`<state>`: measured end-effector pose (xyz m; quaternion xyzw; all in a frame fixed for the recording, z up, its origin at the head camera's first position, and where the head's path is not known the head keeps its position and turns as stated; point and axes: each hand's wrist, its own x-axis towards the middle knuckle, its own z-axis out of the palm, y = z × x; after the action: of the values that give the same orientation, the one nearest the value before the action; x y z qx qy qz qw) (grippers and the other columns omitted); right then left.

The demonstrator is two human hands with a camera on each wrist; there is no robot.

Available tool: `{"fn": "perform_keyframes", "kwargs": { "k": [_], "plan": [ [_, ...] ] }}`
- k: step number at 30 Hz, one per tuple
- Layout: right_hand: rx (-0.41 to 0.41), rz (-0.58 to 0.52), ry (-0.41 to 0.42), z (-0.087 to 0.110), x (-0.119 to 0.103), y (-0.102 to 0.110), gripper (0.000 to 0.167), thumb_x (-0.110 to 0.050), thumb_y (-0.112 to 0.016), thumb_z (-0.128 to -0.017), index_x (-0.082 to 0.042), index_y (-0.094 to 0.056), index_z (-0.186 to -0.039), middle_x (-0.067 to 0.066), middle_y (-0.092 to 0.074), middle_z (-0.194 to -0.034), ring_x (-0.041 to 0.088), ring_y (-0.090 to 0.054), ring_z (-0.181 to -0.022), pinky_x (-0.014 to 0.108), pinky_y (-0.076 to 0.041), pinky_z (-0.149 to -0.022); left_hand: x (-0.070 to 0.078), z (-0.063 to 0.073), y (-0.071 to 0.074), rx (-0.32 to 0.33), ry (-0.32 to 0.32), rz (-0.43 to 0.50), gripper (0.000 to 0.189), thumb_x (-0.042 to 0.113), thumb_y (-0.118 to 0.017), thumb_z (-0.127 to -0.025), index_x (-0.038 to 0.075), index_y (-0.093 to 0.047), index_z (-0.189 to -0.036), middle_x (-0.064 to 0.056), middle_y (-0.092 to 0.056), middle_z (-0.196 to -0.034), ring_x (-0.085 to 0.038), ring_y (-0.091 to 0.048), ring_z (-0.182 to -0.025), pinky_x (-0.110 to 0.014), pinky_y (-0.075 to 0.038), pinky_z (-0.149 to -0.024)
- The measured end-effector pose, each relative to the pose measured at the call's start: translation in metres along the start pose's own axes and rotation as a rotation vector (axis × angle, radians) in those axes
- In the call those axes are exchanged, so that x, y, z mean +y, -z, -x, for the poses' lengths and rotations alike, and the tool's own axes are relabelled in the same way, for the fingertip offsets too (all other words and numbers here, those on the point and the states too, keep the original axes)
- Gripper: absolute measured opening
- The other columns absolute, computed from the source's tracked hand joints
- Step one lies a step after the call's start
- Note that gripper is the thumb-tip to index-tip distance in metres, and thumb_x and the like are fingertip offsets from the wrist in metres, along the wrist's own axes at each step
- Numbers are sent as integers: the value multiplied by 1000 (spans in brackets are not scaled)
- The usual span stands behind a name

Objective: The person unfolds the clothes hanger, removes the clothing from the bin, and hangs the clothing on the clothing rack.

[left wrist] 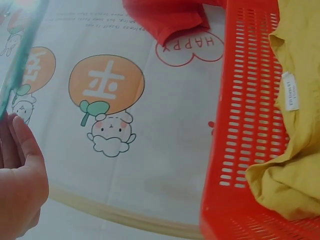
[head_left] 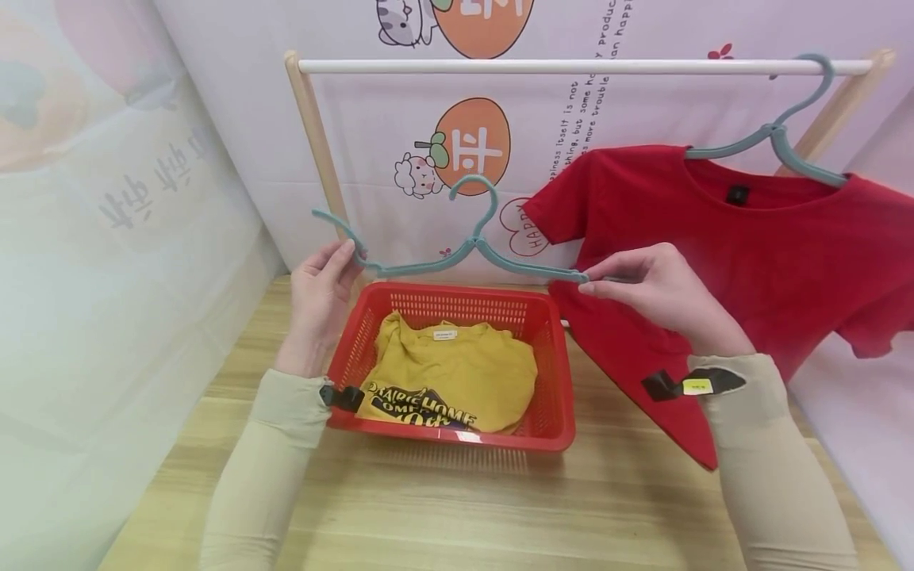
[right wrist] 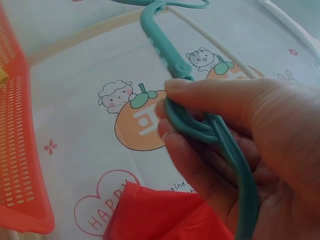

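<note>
Both hands hold a teal folding clothes hanger above the back of the red basket, its hook upward. My left hand pinches the hanger's left arm where the outer section angles up and to the left. At the other end, my right hand grips the right arm; in the right wrist view, thumb and fingers close around a looped teal section beside a hinge. A yellow T-shirt with dark printing lies in the basket, neck label toward the back.
Behind stands a garment rack with a white rail and wooden posts. From the rail's right end, a red T-shirt hangs on another teal hanger, its hem trailing toward the wooden table. Printed white cloth covers the walls.
</note>
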<state>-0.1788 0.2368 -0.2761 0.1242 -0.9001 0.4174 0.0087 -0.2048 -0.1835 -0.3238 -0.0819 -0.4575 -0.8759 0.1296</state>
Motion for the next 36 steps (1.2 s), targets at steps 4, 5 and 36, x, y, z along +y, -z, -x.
{"fn": "perform_keyframes", "kwargs": {
  "k": [4, 5, 36],
  "plan": [
    [-21, 7, 1, 1, 2, -1, 32, -38, -82, -88, -16, -80, -111, 5, -75, -96, 27, -66, -87, 33, -60, -73, 6, -4, -1, -19, -63, 0, 11, 1, -68, -97, 3, -79, -99, -8, -74, -95, -17, -69, -89, -27, -55, -90],
    [-21, 11, 0, 1, 3, -2, 32, -39, -82, -88, -16, -80, -110, 5, -75, -96, 27, -66, -87, 33, -59, -73, 7, -5, -1, -24, -72, 6, 10, 1, -69, -96, 2, -79, -98, -8, -74, -95, -17, -69, -89, -26, -55, -89],
    [99, -70, -8, 4, 15, 23, 36, -37, -80, -89, -14, -77, -116, 6, -75, -100, 26, -68, -91, 28, -58, -74, 2, 1, 11, -115, -43, 224, 9, -2, -67, -96, 0, -73, -89, -12, -75, -90, -18, -72, -84, -25, -58, -83]
  ]
}}
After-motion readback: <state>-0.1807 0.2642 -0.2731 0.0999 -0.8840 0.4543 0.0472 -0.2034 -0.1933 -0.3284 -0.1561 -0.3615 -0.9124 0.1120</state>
